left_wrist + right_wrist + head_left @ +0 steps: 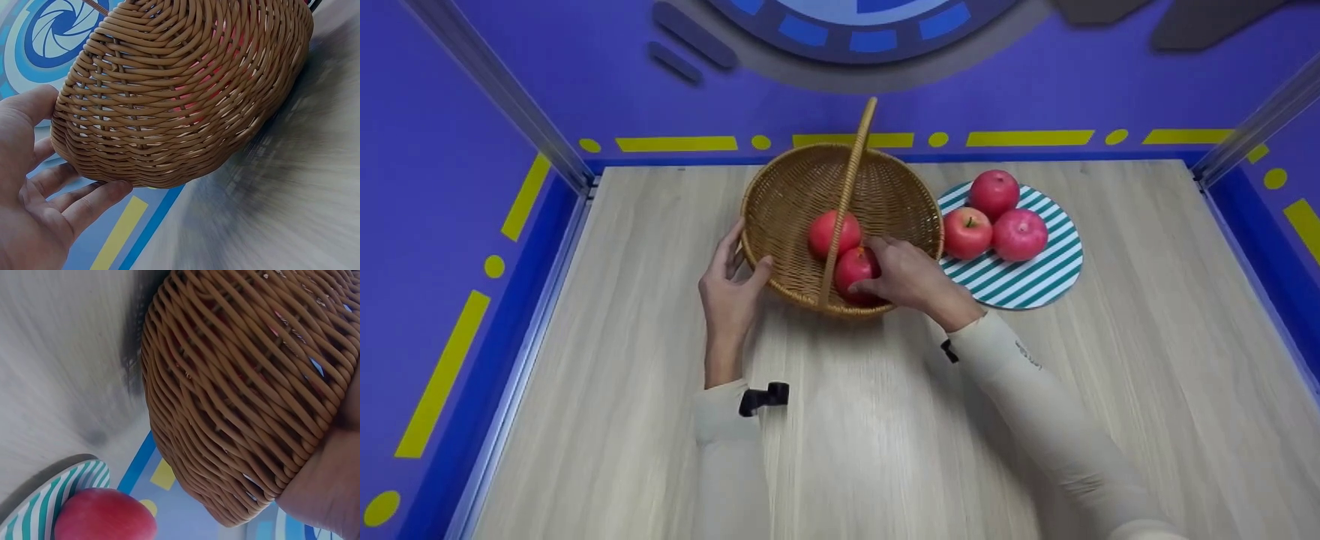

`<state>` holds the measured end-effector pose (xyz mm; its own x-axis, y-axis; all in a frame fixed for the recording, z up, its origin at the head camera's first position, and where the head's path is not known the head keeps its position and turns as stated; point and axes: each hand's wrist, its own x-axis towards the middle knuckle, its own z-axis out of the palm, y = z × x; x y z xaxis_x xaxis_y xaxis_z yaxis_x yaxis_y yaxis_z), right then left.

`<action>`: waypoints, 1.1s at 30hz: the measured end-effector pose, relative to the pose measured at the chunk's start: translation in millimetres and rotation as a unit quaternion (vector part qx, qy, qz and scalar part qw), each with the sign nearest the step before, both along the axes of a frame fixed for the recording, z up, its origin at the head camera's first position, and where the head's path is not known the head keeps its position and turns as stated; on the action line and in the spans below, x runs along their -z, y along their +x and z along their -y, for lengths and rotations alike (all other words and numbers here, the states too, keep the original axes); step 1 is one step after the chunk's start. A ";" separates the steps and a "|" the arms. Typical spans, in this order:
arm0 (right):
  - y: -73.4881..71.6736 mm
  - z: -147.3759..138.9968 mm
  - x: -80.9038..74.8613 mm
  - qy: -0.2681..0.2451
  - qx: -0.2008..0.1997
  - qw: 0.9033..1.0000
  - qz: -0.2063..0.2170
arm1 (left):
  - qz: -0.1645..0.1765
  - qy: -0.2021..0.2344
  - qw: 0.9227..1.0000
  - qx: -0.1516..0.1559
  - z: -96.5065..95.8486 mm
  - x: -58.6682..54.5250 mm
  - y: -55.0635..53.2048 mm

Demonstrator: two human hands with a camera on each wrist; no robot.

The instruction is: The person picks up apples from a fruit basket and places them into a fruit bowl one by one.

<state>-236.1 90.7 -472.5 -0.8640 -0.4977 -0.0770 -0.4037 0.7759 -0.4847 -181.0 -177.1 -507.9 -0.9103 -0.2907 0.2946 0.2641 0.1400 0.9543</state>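
A round brown wicker basket [787, 187] with an arched handle [851, 169] stands at the back of the table. At its left edge, my left hand [731, 296] holds the rim, the thumb at the front and the fingers along the outside. My right hand [911, 274] reaches over the right rim and grips a red apple [855, 270] inside. Beside that one lies another red apple [834, 232], partly behind the handle. In the left wrist view the left hand [50, 191] touches the basket's woven side [157, 101]. The right hand's fingers are hidden behind the weave in the right wrist view.
Right of the basket, close to its rim, a round green-and-white striped plate [1039, 277] bears three apples [994, 193]. Blue-purple panels [720, 105] with yellow marks wall the wooden table [840, 435] at the back and both sides.
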 end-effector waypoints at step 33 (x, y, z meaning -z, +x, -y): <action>0.0 -18.4 1.9 -0.182 -0.037 0.982 -0.035 | 0.010 0.011 1.000 -0.008 -10.9 -32.0 12.5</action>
